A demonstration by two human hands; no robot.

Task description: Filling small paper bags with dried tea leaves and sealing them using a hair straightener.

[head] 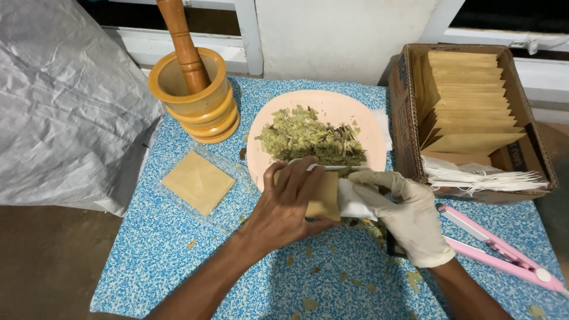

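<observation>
Up left of the left hand stands a yellow wooden mortar with a brown pestle. The bare left hand grips a small tan paper pouch. Just beside it, the white-gloved right hand pinches the pouch's white edge, below a pink round plate of dried green leaves.

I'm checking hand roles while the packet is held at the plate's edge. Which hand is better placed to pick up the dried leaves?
Probably the right hand: gloved, its fingers nearest the dried leaves on the pink plate. The left hand grips the brown packet.
</observation>
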